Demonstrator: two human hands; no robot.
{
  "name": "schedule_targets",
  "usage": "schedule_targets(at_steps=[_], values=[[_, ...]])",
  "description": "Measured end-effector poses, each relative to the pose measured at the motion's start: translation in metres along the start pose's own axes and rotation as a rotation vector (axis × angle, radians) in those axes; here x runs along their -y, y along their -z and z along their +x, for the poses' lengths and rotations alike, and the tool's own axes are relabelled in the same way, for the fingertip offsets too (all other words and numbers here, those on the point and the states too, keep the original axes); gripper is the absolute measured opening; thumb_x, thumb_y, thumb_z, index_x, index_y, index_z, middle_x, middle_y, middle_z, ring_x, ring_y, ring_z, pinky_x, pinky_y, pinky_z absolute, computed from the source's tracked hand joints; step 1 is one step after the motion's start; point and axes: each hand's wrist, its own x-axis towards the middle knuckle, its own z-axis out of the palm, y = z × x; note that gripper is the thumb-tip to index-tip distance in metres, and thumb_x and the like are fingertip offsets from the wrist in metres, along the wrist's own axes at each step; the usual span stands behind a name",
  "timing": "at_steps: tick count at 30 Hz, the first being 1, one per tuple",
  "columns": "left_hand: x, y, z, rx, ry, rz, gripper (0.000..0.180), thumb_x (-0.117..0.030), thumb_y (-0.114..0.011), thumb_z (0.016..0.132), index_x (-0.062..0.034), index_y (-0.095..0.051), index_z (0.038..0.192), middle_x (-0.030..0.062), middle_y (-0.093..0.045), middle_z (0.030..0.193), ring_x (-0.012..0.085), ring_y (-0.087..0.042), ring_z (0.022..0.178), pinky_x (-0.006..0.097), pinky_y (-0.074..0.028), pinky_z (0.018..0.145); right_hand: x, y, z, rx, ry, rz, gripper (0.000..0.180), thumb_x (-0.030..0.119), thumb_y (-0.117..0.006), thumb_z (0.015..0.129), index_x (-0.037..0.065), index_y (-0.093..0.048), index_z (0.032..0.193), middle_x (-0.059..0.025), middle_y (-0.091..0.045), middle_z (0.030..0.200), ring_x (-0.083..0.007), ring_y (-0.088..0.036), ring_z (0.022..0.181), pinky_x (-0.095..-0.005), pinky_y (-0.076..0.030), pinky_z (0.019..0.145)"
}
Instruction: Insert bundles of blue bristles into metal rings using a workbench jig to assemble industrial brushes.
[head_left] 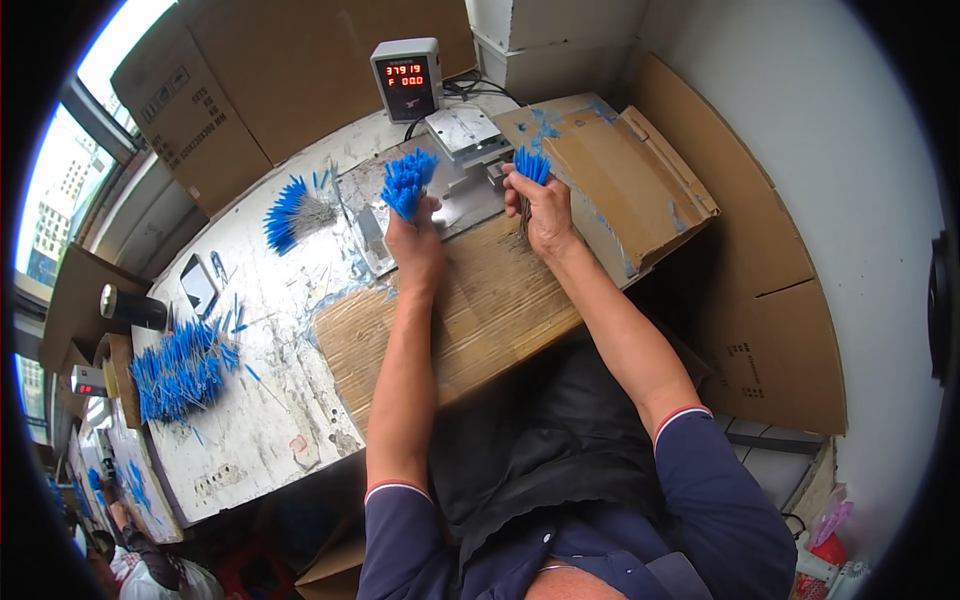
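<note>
My left hand (416, 240) is closed around a thick bunch of blue-tipped wires (407, 182), blue ends up. To its right, my right hand (548, 208) grips a smaller bunch of blue-tipped wires (532, 164), whose thin dark ends hang below the fingers. Between and just beyond my hands sits a metal fixture (465, 136) on a metal plate (462, 212); my right hand is beside it. Whether that hand touches the fixture I cannot tell. A fanned pile of blue-tipped wires (290, 216) lies left of my left hand.
A counter box with red digits (407, 80) stands behind the fixture. Flattened cardboard (480, 310) covers the table's near edge; a carton (620, 175) is at right. Leftward lie a phone (198, 285), a dark cylinder (133, 307) and a large wire pile (180, 372). Another person (150, 560) is at lower left.
</note>
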Motion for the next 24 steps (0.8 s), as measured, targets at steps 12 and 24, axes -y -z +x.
schedule_targets(at_steps=[12,24], values=[[-0.005,-0.011,-0.004,0.124,0.335,-0.497,0.010,-0.009,-0.066,0.096,-0.0025,-0.069,0.103,0.0004,-0.068,0.086,0.0073,-0.059,0.067,0.024,-0.048,0.062,-0.020,-0.026,-0.024,0.236,-0.218,-0.269,0.016,0.000,-0.078,0.081,0.002,-0.068,0.093,-0.0035,-0.069,0.079,-0.0099,-0.061,0.056,-0.0238,-0.050,0.046],[-0.016,0.001,-0.001,0.245,0.463,-0.573,0.017,-0.011,-0.073,0.092,-0.0041,-0.068,0.107,0.0009,-0.069,0.090,0.0085,-0.061,0.068,0.024,-0.050,0.062,-0.017,-0.027,-0.031,0.198,-0.283,-0.219,0.021,0.001,-0.078,0.081,0.003,-0.067,0.099,-0.0047,-0.068,0.077,-0.0105,-0.062,0.055,-0.0246,-0.052,0.043]])
